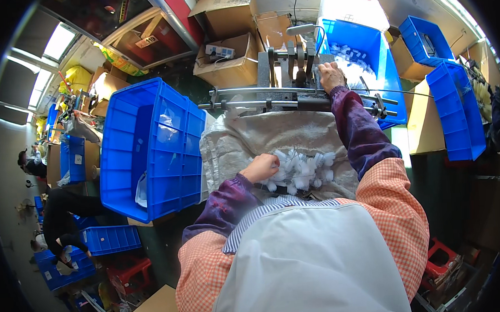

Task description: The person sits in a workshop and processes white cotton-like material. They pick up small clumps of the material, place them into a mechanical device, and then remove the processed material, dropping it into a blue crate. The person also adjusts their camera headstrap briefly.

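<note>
A pile of small white pieces (303, 173), with thin wire-like strands among them, lies on a grey cloth (232, 137) in front of me. My left hand (262, 168) is at the pile's left edge, its fingers curled together; whatever is between them is hidden. Farther off stands a dark metal bench machine (283, 89) with parallel steel rods across its front. My right hand (332, 77) rests at the machine's right side with bent, closed fingers, and what they grip cannot be made out. A thin rod (405, 92) sticks out to the right past this hand.
A large blue crate (173, 143) stands left of the cloth. Behind my right hand, a blue bin (389, 64) holds many white pieces. Cardboard boxes (228, 67) sit behind the machine, and another blue crate (457, 111) is at right. A person in black (66, 216) bends over at far left.
</note>
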`<action>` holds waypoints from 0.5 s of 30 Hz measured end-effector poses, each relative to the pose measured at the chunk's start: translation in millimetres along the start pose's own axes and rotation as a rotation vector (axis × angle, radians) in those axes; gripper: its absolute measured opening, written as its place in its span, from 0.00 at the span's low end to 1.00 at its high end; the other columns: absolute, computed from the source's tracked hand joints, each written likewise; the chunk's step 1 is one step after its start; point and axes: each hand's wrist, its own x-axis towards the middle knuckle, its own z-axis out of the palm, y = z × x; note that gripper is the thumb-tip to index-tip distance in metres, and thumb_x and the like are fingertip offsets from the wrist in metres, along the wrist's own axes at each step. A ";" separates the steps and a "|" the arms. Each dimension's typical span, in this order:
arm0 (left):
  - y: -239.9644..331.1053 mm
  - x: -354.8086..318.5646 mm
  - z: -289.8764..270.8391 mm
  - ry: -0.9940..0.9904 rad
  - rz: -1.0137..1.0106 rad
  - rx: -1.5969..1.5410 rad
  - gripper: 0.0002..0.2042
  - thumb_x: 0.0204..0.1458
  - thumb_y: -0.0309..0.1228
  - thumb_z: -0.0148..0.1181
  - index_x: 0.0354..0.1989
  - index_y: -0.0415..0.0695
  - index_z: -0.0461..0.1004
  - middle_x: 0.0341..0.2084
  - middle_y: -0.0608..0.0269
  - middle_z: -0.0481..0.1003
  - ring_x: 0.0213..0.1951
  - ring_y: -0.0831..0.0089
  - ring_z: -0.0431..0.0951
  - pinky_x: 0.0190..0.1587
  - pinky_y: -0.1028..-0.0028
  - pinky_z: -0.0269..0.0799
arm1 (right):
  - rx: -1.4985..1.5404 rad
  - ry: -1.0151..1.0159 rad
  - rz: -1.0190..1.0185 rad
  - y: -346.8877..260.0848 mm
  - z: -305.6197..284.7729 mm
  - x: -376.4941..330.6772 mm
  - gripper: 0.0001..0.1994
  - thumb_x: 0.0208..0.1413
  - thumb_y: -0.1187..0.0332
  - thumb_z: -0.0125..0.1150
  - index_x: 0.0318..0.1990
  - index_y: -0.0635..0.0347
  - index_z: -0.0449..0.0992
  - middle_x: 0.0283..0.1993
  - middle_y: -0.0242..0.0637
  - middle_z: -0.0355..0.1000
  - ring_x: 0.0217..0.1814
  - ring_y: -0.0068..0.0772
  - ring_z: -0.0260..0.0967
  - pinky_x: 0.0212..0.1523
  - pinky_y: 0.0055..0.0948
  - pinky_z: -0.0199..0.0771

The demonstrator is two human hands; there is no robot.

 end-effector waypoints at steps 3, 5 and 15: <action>-0.9 -0.7 -4.6 0.067 -0.003 -0.051 0.08 0.41 0.31 0.57 0.30 0.41 0.74 0.30 0.51 0.75 0.36 0.56 0.75 0.39 0.65 0.69 | 0.016 0.010 -0.009 2.8 2.9 -1.0 0.08 0.50 0.66 0.51 0.38 0.54 0.72 0.39 0.34 0.69 0.48 0.39 0.62 0.46 0.37 0.64; 4.7 -1.9 -13.7 0.150 0.044 -0.100 0.08 0.42 0.30 0.58 0.29 0.41 0.74 0.28 0.52 0.74 0.35 0.56 0.75 0.38 0.66 0.69 | 0.008 -0.003 -0.007 3.1 2.7 -1.1 0.09 0.51 0.66 0.51 0.38 0.55 0.72 0.40 0.34 0.69 0.48 0.40 0.62 0.46 0.37 0.63; 31.3 0.6 -25.7 0.378 0.044 -0.145 0.08 0.44 0.32 0.57 0.33 0.43 0.73 0.31 0.56 0.72 0.37 0.59 0.73 0.39 0.66 0.68 | 0.015 -0.026 -0.012 2.2 3.7 1.4 0.08 0.51 0.65 0.50 0.37 0.55 0.71 0.40 0.34 0.69 0.49 0.39 0.60 0.48 0.38 0.61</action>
